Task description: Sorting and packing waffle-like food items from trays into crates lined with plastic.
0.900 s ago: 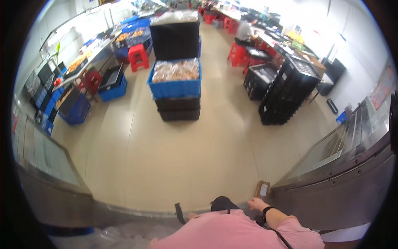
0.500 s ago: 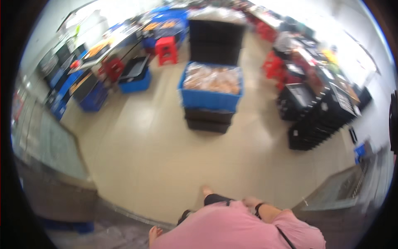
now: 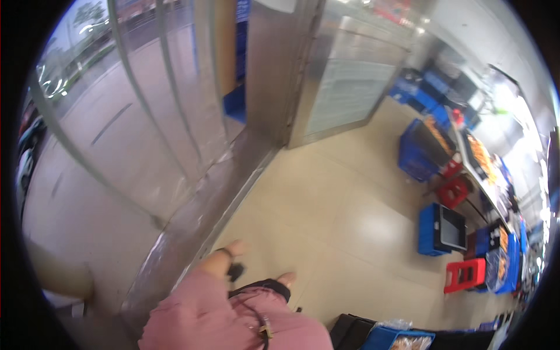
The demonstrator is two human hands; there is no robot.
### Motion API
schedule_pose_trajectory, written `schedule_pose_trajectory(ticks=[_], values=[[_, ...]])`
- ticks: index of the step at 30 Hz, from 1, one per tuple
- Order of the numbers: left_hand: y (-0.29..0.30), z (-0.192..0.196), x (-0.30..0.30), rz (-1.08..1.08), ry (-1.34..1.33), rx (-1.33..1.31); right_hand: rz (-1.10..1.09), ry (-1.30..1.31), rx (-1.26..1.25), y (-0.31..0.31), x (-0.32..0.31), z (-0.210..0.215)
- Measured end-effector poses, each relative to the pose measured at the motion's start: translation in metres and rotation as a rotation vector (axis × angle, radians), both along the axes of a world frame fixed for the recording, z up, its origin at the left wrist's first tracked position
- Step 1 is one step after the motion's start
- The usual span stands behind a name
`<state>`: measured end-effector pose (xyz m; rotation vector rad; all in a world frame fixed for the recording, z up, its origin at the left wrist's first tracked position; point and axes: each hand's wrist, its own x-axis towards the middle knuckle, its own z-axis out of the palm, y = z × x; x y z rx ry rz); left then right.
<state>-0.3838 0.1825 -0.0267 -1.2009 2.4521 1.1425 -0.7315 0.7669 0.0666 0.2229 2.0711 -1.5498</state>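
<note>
My left hand [image 3: 236,248] hangs low in front of me, with a dark band [image 3: 225,252] round its wrist. Its fingers are small and blurred, so I cannot tell whether they are apart or closed. Just below it is a dark blurred shape [image 3: 235,271]; whether the hand touches it I cannot tell. My right hand is out of view. A dark strap [image 3: 263,329] crosses my pink top. Closest to the left hand is the metal door sill [image 3: 219,224] along the floor's edge.
A metal-framed door [image 3: 300,125] stands open ahead, with pale railings [image 3: 137,111] outside on the left. At lower right are a blue crate [image 3: 373,338] of bagged goods and black crates [image 3: 347,329]. Farther right are another blue crate [image 3: 430,230], a red stool [image 3: 465,275] and a worktable [image 3: 487,189].
My view has swung left, from the room toward the doorway. The central crate stack has shifted to the lower right of the picture. My right hand has left the view.
</note>
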Motion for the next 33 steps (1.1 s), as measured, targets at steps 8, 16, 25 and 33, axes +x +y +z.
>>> schedule_pose_trajectory(ticks=[8, 16, 25, 33], values=[[0.070, 0.081, -0.304, -0.013, 0.303, 0.243, 0.500, -0.127, -0.146, -0.125, -0.170, -0.060], [0.070, 0.063, -0.283, -0.036, -0.068, 0.514, 0.224, -0.012, 0.113, -0.082, -0.205, -0.007], [0.087, 0.042, -0.438, 0.201, -0.275, 0.498, 0.201, -0.123, 0.521, 0.089, -0.372, -0.065], [0.086, 0.072, -0.686, 0.065, -0.209, 0.546, -0.134, -0.008, 0.280, 0.011, -0.503, -0.026]])
